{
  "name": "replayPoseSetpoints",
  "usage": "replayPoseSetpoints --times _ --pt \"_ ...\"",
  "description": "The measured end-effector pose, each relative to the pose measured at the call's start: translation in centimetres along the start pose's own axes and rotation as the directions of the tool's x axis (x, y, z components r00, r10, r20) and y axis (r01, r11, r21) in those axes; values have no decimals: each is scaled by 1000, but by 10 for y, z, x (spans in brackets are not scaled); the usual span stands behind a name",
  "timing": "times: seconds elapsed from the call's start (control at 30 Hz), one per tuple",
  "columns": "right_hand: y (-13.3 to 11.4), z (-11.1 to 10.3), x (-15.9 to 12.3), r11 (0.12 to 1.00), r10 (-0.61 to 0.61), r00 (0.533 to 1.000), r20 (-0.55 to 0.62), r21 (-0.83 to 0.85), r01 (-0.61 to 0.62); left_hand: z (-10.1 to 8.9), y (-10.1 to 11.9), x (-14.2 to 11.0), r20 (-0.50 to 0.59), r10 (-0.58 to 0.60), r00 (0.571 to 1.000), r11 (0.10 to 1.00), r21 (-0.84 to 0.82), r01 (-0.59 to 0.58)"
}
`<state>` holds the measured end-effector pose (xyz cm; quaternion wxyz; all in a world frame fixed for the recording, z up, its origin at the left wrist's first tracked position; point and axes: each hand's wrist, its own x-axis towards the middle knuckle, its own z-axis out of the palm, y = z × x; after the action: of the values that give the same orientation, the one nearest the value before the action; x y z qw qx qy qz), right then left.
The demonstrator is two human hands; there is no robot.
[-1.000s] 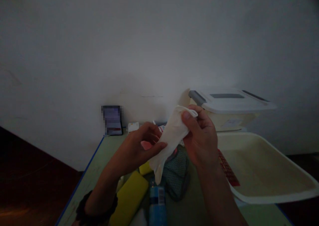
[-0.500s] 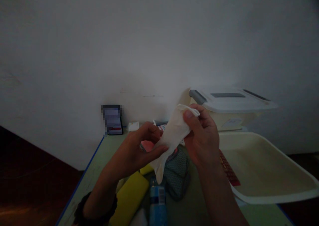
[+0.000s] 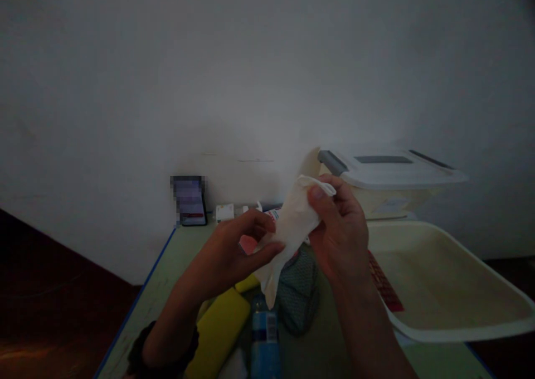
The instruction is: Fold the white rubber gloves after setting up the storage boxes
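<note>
A thin white glove is stretched at a slant between my hands above the table, its finger ends hanging down. My right hand pinches the cuff at the upper right, thumb on the near side. Around the lower part, my left hand is curled, with the thumb in front and the fingers partly behind the material. Below the glove's tips lies a blue bottle with a label. A grey-green knitted cloth is just right of it, and a yellow sponge-like block to its left.
On the right stands a large cream basin with a red patterned piece at its left side. Behind it is a lidded storage box. A phone leans against the wall at the left, near a small white box.
My left hand has shifted slightly right and up along the glove, and the glove's hanging tips have moved a little right. My right hand keeps its hold on the cuff.
</note>
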<state>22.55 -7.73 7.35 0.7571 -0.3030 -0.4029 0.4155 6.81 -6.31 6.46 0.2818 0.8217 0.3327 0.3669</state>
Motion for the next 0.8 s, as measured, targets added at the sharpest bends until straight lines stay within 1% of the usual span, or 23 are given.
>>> replayPoseSetpoints --times 0.23,0.4,0.47,0.53,0.63,0.73,0.8 --pt "0 2 0 1000 -3 1000 -7 9 3 -1 0 1 36 -38 999 999 6 37" --pt "2 -1 4 1000 -16 999 -28 10 16 -2 -4 1 92 -16 996 999 37 13" --pt "2 -3 8 999 -28 998 -54 38 30 -3 -7 1 99 -12 995 1000 -8 13" --pt "2 -4 11 996 -27 994 -107 82 36 -4 -9 0 93 -12 996 996 -87 20" --pt "2 -4 15 991 13 984 -179 130 11 -5 -12 0 89 -45 995 980 -190 61" --pt "2 -3 16 988 61 980 -189 150 -33 -3 -15 0 98 -92 991 962 -249 113" --pt "2 -3 16 990 55 982 -180 137 -30 0 -17 1 99 -111 989 947 -290 136"
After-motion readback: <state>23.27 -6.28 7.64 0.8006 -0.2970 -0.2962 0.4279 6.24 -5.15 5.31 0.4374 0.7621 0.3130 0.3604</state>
